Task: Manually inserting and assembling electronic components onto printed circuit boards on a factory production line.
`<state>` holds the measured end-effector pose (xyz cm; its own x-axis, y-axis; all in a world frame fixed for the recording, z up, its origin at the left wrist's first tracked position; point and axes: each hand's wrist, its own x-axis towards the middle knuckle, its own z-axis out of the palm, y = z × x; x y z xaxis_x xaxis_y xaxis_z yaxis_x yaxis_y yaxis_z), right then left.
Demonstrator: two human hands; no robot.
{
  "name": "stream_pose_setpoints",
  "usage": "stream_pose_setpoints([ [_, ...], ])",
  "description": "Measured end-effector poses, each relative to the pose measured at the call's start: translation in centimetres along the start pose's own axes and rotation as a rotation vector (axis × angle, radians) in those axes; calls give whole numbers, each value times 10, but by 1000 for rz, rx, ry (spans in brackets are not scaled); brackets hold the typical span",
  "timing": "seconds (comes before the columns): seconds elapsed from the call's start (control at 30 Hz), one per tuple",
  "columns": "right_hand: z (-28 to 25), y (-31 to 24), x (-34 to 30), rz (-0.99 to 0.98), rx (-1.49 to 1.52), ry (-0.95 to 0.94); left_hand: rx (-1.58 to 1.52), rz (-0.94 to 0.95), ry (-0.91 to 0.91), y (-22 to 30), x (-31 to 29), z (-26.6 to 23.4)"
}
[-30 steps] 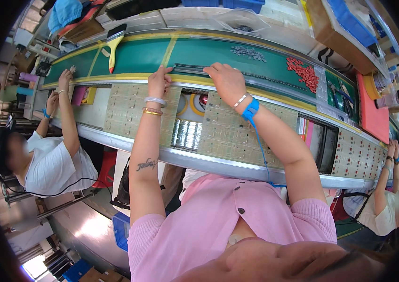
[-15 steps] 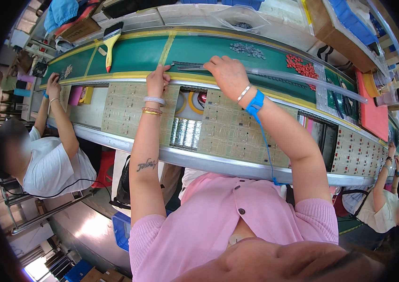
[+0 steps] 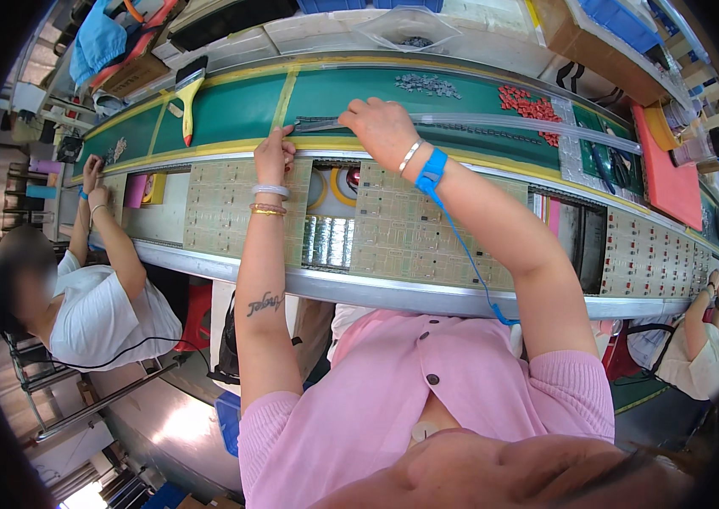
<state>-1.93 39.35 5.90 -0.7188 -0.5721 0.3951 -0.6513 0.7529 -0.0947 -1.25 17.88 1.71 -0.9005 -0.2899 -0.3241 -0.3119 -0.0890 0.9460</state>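
My right hand [image 3: 382, 131], a bracelet and a blue strap at its wrist, is closed on a long clear plastic tube [image 3: 512, 124]. Dark pieces show inside the tube toward its left end, which lies over the green bench strip. By that end is my left hand [image 3: 273, 156]: its index finger reaches to the tip of the tube while the other fingers curl in. What those curled fingers may hold is hidden. Below my hands, circuit boards [image 3: 236, 204] [image 3: 415, 222] lie along a metal rail, with small parts on them.
Grey parts [image 3: 427, 86] and red parts [image 3: 531, 107] lie in piles beyond the tube. A brush [image 3: 190, 102] rests at the far left. Pliers [image 3: 601, 165] and a pink-red sheet [image 3: 665, 165] are on the right. A co-worker [image 3: 109, 293] works at the left.
The whole view has shifted slightly. Both hands keep almost the same places at the tube, and my left index finger still points to its left end.
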Motion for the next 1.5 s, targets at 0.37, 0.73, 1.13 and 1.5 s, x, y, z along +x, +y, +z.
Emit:
stream_pose_setpoints([
  [0.37,2,25,-21,13,120,60,935,742,-28,2,1,2],
  [0.73,19,18,-24,50,246,108,950,773,75,6,0,3],
  [1.13,5,18,-11,2,156,62,1210,961,30,12,5,-2],
  [1.5,-18,13,3,-20,17,-81,1297,969,33,11,-5,0],
])
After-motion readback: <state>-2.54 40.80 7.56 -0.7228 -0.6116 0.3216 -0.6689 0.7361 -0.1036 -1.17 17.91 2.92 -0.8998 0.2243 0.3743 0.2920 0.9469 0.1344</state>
